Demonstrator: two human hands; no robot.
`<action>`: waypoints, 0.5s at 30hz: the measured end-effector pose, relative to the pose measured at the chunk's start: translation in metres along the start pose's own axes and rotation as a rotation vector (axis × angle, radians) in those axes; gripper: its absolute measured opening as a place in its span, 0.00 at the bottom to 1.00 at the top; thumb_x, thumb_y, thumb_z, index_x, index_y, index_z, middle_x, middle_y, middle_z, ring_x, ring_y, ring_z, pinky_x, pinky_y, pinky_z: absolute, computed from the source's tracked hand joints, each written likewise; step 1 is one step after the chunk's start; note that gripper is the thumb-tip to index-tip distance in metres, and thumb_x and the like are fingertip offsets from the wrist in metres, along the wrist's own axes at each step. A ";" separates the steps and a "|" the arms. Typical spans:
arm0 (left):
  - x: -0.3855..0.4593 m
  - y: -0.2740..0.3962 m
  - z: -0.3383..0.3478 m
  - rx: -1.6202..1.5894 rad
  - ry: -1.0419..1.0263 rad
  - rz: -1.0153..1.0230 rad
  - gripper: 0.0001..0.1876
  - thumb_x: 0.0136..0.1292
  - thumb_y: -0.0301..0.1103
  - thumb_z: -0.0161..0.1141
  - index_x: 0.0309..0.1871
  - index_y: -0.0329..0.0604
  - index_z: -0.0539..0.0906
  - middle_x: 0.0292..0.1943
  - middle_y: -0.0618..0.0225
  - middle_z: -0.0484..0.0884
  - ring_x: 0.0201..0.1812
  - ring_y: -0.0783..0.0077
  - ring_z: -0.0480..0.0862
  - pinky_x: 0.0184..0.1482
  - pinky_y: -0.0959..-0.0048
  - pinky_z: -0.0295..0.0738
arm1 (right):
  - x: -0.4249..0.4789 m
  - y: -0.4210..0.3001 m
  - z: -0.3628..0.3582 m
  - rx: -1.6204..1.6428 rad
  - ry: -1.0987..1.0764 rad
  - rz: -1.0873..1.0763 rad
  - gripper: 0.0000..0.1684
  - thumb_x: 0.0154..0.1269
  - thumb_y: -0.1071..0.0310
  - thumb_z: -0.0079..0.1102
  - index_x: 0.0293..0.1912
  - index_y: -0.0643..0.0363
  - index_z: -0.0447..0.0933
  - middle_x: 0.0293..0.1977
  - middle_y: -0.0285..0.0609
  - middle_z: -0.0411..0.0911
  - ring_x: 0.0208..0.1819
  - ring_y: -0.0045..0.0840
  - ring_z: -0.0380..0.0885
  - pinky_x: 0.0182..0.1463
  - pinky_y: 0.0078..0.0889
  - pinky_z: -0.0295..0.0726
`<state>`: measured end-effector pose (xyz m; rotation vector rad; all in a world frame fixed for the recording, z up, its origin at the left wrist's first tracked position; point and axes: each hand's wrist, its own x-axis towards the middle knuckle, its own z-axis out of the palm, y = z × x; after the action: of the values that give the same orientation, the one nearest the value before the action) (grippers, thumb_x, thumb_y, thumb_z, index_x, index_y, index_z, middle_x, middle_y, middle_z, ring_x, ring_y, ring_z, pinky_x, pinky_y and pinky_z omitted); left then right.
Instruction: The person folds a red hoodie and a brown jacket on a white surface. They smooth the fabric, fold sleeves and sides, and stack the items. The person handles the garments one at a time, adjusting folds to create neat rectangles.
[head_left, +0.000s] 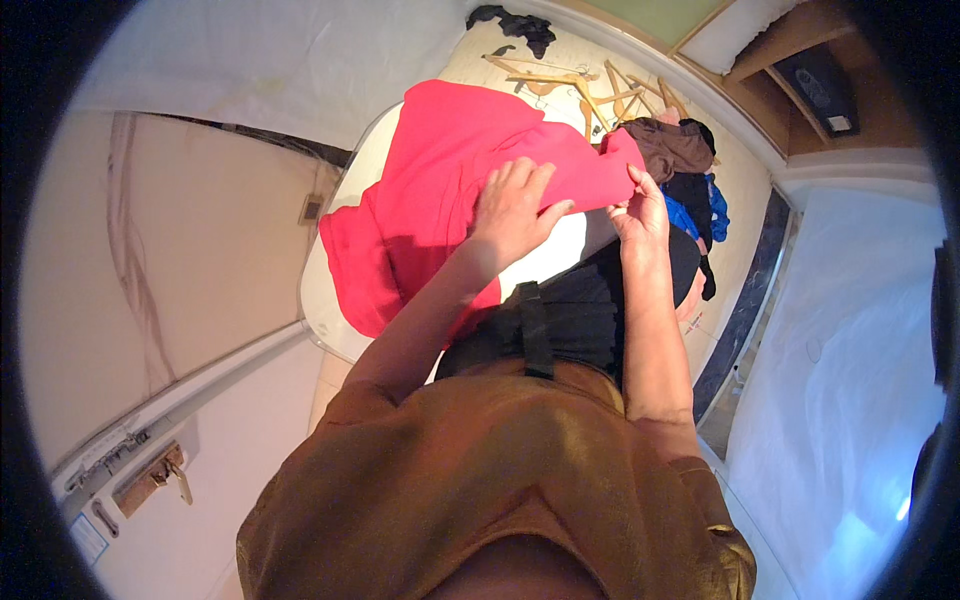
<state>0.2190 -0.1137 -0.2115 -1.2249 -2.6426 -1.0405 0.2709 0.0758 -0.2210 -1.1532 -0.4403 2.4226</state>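
Note:
A red cloth garment (427, 165) lies spread over a white table (322, 307) in front of me, with folds running through its middle. My left hand (517, 202) rests flat on it, fingers spread, palm down. At the garment's right end, my right hand (641, 206) pinches a raised, folded edge between thumb and fingers. Bare white tabletop shows beneath the cloth between my two hands. The garment's near edge passes under my left forearm, which hides part of it.
Several wooden hangers (585, 86) lie on the floor beyond the table, near a black cloth (517, 26). To the right is a heap of clothes with a brown garment (667, 146) on top. A door handle (178, 480) is at lower left; a wooden shelf unit (795, 75) stands upper right.

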 end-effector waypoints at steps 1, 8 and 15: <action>0.005 0.000 0.010 -0.014 -0.052 -0.056 0.25 0.59 0.47 0.64 0.54 0.41 0.76 0.46 0.53 0.76 0.51 0.50 0.77 0.54 0.52 0.71 | 0.004 -0.004 -0.007 0.035 -0.069 0.037 0.08 0.58 0.75 0.63 0.38 0.58 0.76 0.30 0.35 0.79 0.20 0.20 0.69 0.20 0.21 0.64; 0.022 -0.022 0.062 -0.056 -0.169 -0.205 0.22 0.61 0.47 0.62 0.49 0.40 0.74 0.41 0.48 0.81 0.44 0.44 0.82 0.46 0.47 0.76 | 0.027 -0.025 -0.045 0.118 -0.274 0.083 0.05 0.57 0.75 0.65 0.32 0.57 0.77 0.27 0.36 0.79 0.24 0.21 0.72 0.24 0.24 0.66; 0.034 -0.010 0.043 0.022 -0.316 -0.219 0.18 0.63 0.45 0.59 0.47 0.41 0.74 0.38 0.48 0.83 0.43 0.43 0.83 0.43 0.46 0.76 | 0.038 -0.018 -0.017 -0.203 -0.278 -0.270 0.12 0.55 0.78 0.67 0.40 0.62 0.76 0.37 0.43 0.83 0.41 0.27 0.82 0.47 0.31 0.81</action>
<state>0.1984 -0.0698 -0.2397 -1.2056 -3.0784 -0.9045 0.2672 0.1116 -0.2486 -0.7722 -0.8864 2.3411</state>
